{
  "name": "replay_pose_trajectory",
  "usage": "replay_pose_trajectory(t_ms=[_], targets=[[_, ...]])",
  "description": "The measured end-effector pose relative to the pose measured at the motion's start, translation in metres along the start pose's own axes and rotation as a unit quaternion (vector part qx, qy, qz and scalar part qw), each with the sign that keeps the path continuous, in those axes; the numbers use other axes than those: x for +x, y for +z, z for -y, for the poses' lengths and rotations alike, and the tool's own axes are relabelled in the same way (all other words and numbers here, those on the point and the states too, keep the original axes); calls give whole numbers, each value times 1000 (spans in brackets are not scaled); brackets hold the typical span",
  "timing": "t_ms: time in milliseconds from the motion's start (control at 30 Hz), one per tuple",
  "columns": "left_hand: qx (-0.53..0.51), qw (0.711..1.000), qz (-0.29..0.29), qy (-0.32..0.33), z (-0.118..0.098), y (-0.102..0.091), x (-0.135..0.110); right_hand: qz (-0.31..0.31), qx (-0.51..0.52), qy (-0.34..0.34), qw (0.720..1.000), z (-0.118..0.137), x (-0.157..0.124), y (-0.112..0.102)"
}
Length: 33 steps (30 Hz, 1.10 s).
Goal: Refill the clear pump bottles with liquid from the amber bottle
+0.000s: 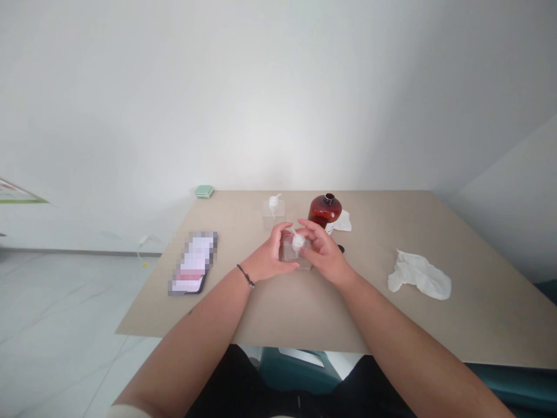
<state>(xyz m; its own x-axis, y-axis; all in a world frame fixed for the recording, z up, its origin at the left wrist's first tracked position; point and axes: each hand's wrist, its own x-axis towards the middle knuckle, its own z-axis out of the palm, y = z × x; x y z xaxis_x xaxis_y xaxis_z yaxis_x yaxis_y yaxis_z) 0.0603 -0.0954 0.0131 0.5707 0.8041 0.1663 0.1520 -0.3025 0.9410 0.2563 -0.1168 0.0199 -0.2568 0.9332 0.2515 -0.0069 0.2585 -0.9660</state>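
In the head view, the left hand (pixel 270 256) and right hand (pixel 325 254) meet near the middle of the frame, over the centre of a beige counter (pixel 265 313). Between them is a clear square bottle (pixel 296 253) with a white pump head (pixel 298 242). The left hand's grip curls around the bottle's left side, with the fingers wrapped against it. The right hand's grip is looser, its fingers spread over the bottle's right side and upper edge, close to the pump. I cannot tell whether the bottle rests on the counter or is held just above it.

Just beyond the hands stand a second clear pump bottle (pixel 273 212) and an amber bottle (pixel 324 210) with a dark neck, a white tissue (pixel 342 221) beside it. To the right lies a crumpled white wipe (pixel 418 276). At the left, a phone (pixel 191 264) lies with its screen blurred, and a small green case (pixel 204 191) sits at the far edge.
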Motion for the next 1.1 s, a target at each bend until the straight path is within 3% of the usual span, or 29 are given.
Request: replay_pose_trajectory(t_ms=[133, 333, 633, 867, 1100], targets=[[3, 1000, 3, -4, 1, 0, 0, -28, -26, -14, 999, -1, 0, 2], [-2, 1000, 2, -1, 1, 0, 0, -6, 18, 12, 1000, 5, -1, 1], [1, 1000, 1, -3, 4, 0, 1, -45, 15, -23, 999, -4, 1, 5], [-5, 999, -4, 37, 6, 0, 1, 4, 54, 4, 999, 0, -1, 3], [-25, 997, -39, 60, 3, 3, 0, -54, 1, -28, 998, 4, 0, 3]])
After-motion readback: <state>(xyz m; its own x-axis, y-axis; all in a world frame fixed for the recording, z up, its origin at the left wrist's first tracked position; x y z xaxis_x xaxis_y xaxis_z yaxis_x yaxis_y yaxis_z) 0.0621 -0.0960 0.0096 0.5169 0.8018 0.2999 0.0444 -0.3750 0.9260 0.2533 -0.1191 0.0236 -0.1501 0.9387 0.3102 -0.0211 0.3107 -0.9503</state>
